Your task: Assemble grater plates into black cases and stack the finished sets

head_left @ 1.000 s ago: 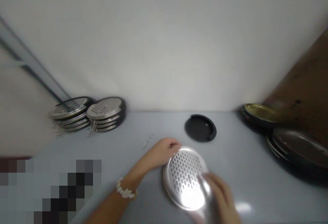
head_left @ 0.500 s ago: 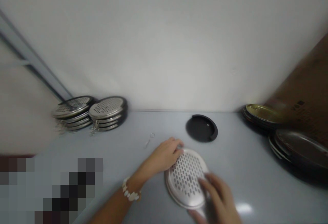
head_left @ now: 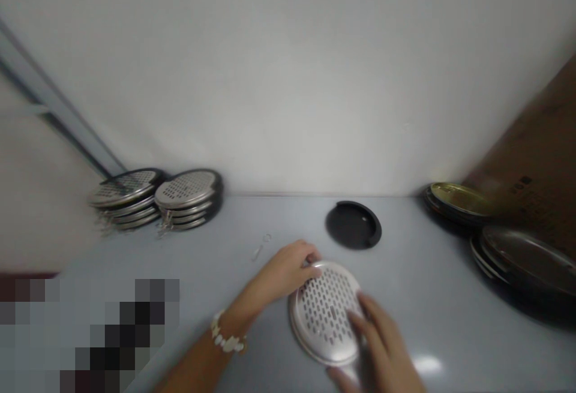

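Observation:
A round perforated metal plate (head_left: pixel 321 315) lies near me on the grey table (head_left: pixel 432 297). My left hand (head_left: pixel 281 273), with a white bead bracelet on the wrist, has its fingers curled over the plate's far left rim. My right hand (head_left: pixel 382 351) grips the plate's near right edge, fingers resting on its top. A black round lid (head_left: pixel 353 225) lies just beyond the plate. A small metal clip (head_left: pixel 261 247) sits on the table left of my left hand.
Two stacks of perforated metal plates (head_left: pixel 157 200) stand at the back left by the white wall. Dark round pans (head_left: pixel 517 258) and a gold-coloured lid (head_left: pixel 456 196) sit at the right beside a brown box (head_left: pixel 535 159). A pixelated patch covers the lower left.
The tilted, glaring plate has been lowered flatter onto the table. My left hand shifted slightly right onto its rim; my right hand stayed at its near edge.

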`<state>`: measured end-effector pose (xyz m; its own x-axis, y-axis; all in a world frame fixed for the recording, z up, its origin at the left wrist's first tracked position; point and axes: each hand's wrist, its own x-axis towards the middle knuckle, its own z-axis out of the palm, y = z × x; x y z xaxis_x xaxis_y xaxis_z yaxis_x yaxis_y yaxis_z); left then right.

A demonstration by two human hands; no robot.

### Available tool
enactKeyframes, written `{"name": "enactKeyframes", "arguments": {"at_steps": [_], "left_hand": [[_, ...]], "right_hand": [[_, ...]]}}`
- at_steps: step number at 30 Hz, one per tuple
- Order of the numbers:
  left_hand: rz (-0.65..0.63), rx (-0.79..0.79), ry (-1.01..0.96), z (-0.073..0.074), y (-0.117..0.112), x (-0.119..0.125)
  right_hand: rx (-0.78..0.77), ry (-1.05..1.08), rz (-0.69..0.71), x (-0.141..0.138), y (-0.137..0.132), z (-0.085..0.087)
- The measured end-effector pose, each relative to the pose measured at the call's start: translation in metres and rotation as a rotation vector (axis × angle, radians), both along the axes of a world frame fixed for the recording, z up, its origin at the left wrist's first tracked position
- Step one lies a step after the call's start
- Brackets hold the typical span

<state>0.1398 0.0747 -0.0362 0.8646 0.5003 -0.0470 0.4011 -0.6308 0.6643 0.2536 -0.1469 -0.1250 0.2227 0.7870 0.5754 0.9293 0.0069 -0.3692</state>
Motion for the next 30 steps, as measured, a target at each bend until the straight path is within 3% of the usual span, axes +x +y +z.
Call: {"name": "enactKeyframes", "arguments": {"at_steps": [8,14,25,30], "left_hand": [[-0.01,0.014,0.006,0.0,0.001,0.001],[0.008,0.023,0.035,0.002,0.0,0.002],[0.049,0.021,0.08,-0.004,0.004,-0.001],[0.071,-0.055,0.09,0.0,0.009,-0.003]], "right_hand": [[-0.042,-0.132,-0.03,-0.002,-0.003,-0.007],[-0.04,-0.287,0.053,0.011,-0.003,-0.009],[-0.041,-0.085,0.047,0.015,0.0,-0.014],[-0.057,0.034,0.124,0.014,0.007,0.001]]}}
